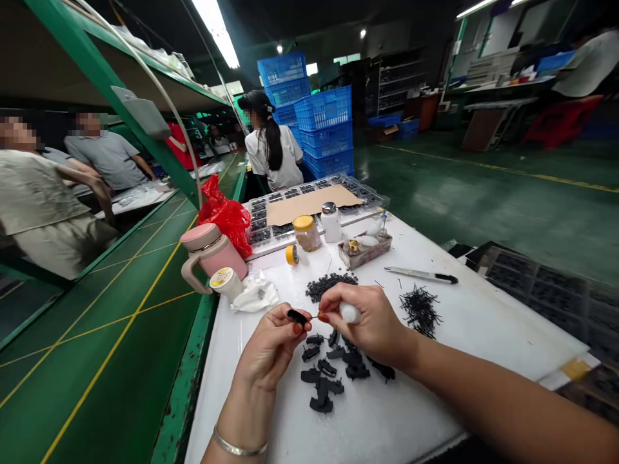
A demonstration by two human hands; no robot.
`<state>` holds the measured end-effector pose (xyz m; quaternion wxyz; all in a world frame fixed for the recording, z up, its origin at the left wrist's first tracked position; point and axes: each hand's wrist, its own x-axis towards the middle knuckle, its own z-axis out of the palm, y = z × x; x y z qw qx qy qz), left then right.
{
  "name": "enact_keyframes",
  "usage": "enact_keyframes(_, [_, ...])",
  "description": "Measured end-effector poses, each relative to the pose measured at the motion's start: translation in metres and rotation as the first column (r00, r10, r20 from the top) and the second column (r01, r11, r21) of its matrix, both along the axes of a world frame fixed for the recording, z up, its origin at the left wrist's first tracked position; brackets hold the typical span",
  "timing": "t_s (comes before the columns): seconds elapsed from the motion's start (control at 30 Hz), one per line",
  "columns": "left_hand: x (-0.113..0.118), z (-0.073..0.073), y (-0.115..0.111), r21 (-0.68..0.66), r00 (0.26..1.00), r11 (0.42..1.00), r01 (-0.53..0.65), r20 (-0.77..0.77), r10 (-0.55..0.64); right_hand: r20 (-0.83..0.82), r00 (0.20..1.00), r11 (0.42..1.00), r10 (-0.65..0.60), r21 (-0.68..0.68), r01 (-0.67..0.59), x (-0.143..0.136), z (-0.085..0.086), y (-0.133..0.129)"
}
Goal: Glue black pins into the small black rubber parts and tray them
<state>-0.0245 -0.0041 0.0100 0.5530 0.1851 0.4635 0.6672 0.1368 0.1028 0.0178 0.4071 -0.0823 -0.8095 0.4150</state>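
My left hand point(265, 351) pinches a small black plastic part point(298, 318) between thumb and fingers. Close by on the right, my right hand point(372, 322) has its fingertips closed on a thin dark pin point(314, 316) that meets the black part. A white rounded object point(349, 312) is tucked in the same hand; its kind is unclear. Beneath both hands lie several black plastic parts point(322, 390) on the white tabletop point(377, 425). Beyond them is a heap of small black pieces point(333, 283), and to the right a pile of thin black pins point(420, 310).
A pink mug point(217, 254), a yellow-lidded jar point(306, 235), a white bottle point(331, 224), a small box point(365, 250) and a knife-like tool point(420, 275) stand or lie farther back. Left runs a green conveyor belt point(130, 335). A person point(273, 142) sits ahead near blue crates point(325, 129).
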Motion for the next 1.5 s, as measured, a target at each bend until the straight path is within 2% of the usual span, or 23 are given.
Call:
enact_keyframes(0.1, [0.0031, -0.0033, 0.0023, 0.006, 0.999, 0.999, 0.04, -0.005, -0.04, -0.01, 1.0, 1.0, 0.022, 0.007, -0.022, 0.0005, 0.0, -0.0038])
enact_keyframes(0.43, [0.0032, -0.0036, 0.0023, 0.064, 0.998, 0.996, 0.058, -0.043, -0.055, -0.008, 1.0, 0.993, 0.017, 0.114, -0.016, 0.0006, -0.0021, -0.0023])
enact_keyframes(0.67, [0.0053, -0.0012, 0.0025, 0.042, 0.996, 0.998, 0.055, -0.077, -0.052, -0.006, 1.0, 0.985, 0.013, 0.174, -0.012, 0.0006, -0.0015, -0.0031])
enact_keyframes(0.83, [0.0049, -0.0001, 0.0042, 0.061, 0.981, 0.995, 0.079, -0.183, -0.067, 0.019, 0.999, 0.961, -0.034, 0.275, 0.027, -0.0011, -0.0028, -0.0017])
enact_keyframes(1.0, [0.0011, -0.0017, 0.0032, 0.027, 0.934, 0.997, 0.065, -0.354, -0.052, 0.13, 0.99, 0.941, -0.048, 0.337, 0.002, -0.0007, -0.004, -0.0013])
enact_keyframes(1.17, [-0.0012, -0.0058, 0.0033, 0.001, 0.896, 0.999, 0.049, -0.443, -0.044, 0.168, 0.985, 0.966, -0.044, 0.258, -0.001, -0.0007, -0.0043, -0.0017])
enact_keyframes(1.3, [0.0001, -0.0068, 0.0037, 0.037, 0.846, 0.999, 0.036, -0.533, -0.011, 0.195, 0.979, 0.979, -0.061, 0.202, 0.02, -0.0009, -0.0034, -0.0025])
enact_keyframes(1.4, [0.0017, -0.0054, 0.0036, 0.049, 0.83, 0.997, 0.054, -0.558, -0.018, 0.231, 0.972, 0.999, -0.03, 0.017, 0.027, -0.0013, -0.0003, -0.0014])
enact_keyframes(1.5, [0.0037, -0.0032, 0.0032, 0.067, 0.857, 0.995, 0.079, -0.514, -0.034, 0.232, 0.972, 0.986, 0.031, -0.166, 0.009, -0.0026, 0.0021, 0.0004])
